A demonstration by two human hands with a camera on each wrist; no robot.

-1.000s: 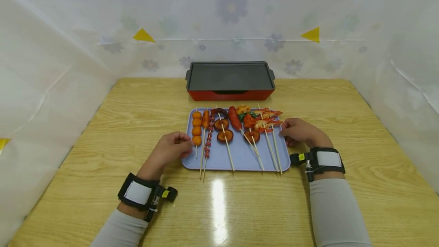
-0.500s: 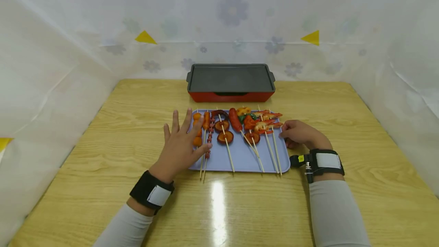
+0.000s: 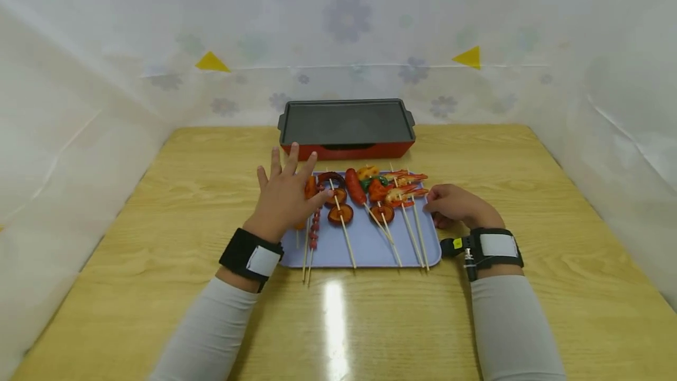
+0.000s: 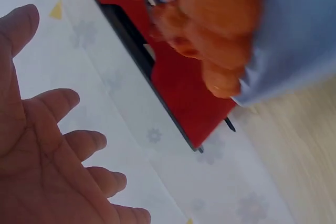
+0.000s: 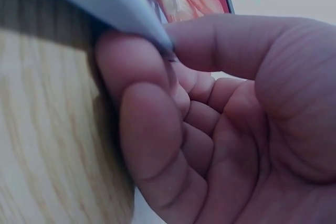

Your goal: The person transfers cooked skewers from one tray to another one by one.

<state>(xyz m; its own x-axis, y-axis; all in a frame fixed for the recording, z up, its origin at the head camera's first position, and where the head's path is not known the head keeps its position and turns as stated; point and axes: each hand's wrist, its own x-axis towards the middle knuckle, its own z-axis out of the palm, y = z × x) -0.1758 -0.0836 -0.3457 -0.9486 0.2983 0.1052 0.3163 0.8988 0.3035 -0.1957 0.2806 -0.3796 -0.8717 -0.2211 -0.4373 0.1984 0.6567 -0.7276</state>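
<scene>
A lavender tray point(image 3: 370, 251) lies on the wooden table, loaded with several food skewers. Among them are a red sausage skewer point(image 3: 354, 186), a mushroom skewer point(image 3: 340, 214), a skewer of small red pieces point(image 3: 314, 234) and shrimp skewers point(image 3: 399, 194). My left hand point(image 3: 280, 201) hovers with fingers spread over the tray's left side, hiding most of the orange balls. Those orange balls point(image 4: 220, 24) show up close in the left wrist view, apart from the palm. At the right edge, my right hand point(image 3: 457, 207) pinches the tray rim between thumb and curled fingers.
Behind the tray stands a red grill point(image 3: 346, 150) with a flat black plate point(image 3: 346, 122) on top. A pale flowered curtain point(image 3: 349, 16) encloses the table's back and sides.
My left hand has left the tray's left edge, spread its fingers and moved forward and right above the skewers. The right hand keeps its pinch on the rim.
</scene>
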